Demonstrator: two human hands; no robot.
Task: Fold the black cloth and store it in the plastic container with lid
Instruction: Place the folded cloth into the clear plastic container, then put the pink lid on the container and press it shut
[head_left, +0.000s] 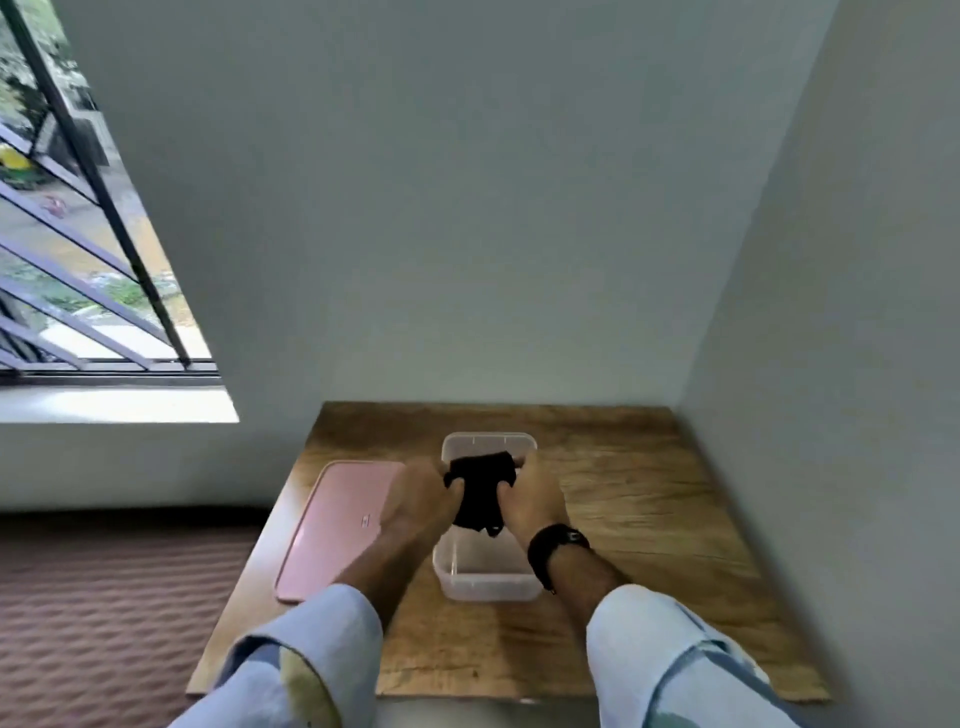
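Both hands (480, 499) grip black cloth (480, 493) over container (488, 577) — seemingly empty.

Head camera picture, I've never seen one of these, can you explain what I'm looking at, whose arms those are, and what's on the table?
No machine here: a person wears a wide-angle camera on the head, so you look forward and down along their own arms. The left hand and right hand together grip a bunched black cloth over a clear plastic container, which stands open on a wooden table. The container's pink lid lies flat on the table to its left. The right wrist wears a black watch. A barred window is at upper left, and plain walls stand behind and to the right.
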